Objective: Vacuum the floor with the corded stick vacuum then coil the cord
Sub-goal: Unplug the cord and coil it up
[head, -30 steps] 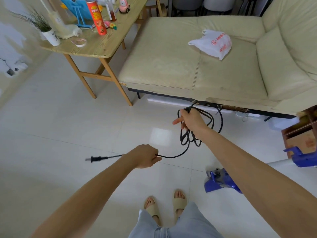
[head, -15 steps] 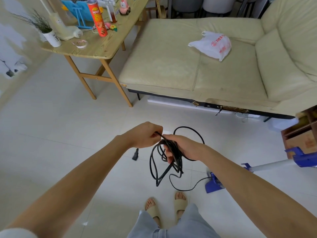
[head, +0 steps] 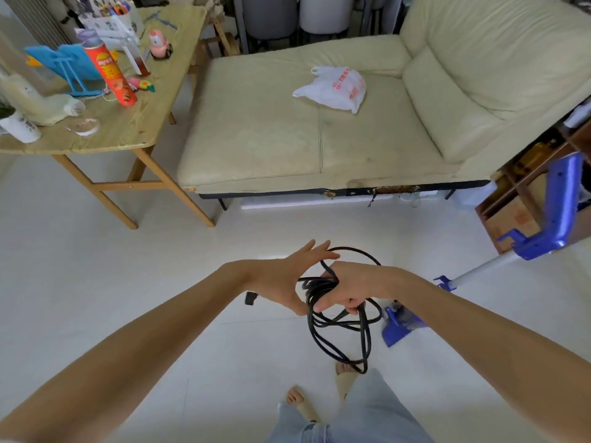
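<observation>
A person's right hand [head: 348, 287] grips a bundle of looped black power cord [head: 339, 318] above the pale tiled floor [head: 96, 298]; the left hand [head: 284, 276], fingers spread wide, touches the loops. The blue-and-silver stick vacuum [head: 479, 266] leans just right.

A single wide-angle camera, worn on the person's head, looks forward and steeply down. The near edge takes in both forearms and the feet (straight lines bow toward the borders). The left hand [head: 281, 276] and right hand [head: 348, 287] sit close, just below centre. Farther off lie a sofa [head: 287, 135] and, far left, a table [head: 134, 123]; the right edge looks too distorted to judge well.
</observation>
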Demonstrator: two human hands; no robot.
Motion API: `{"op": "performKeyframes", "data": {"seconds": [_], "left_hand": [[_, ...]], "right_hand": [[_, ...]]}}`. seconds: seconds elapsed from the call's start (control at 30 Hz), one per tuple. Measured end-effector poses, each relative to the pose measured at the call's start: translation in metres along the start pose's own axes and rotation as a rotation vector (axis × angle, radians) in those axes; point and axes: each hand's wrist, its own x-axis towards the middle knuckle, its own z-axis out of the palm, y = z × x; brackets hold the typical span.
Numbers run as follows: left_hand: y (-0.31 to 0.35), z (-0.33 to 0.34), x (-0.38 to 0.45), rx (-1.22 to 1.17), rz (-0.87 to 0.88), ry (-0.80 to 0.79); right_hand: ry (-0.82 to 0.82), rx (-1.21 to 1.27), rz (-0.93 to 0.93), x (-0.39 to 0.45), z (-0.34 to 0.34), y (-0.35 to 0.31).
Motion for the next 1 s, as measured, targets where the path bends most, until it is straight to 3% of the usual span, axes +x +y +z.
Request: {"op": "performKeyframes", "data": {"seconds": [0.1,0.3,0.47,0.53,0.67,0.83,1.0], "left_hand": [[0.008,-0.007,0.029,0.206,0.077,0.060],[0.018,-0.030,0.110,0.171,0.230,0.190],[0.048,-0.083,0.183,0.162,0.222,-0.052],[0.057,-0.099,0.215,0.064,0.193,-0.175],[0.077,-0.114,0.267,-0.171,0.195,-0.270],[0.124,-0.107,0.334,-0.111,0.190,-0.423],[0.155,-0.102,0.405,0.080,0.285,-0.603]], "right_hand": [[0.197,0.096,0.022,-0.005,-0.009,0.013],[0.720,0.301,-0.033,-0.022,-0.038,0.052],[1.080,0.690,-0.097,-0.030,-0.067,0.087],[1.194,0.770,-0.103,-0.031,-0.079,0.102],[1.336,0.867,-0.068,-0.036,-0.094,0.124],[1.496,1.112,0.107,-0.042,-0.101,0.158],[1.623,1.588,0.237,-0.032,-0.110,0.186]]}}
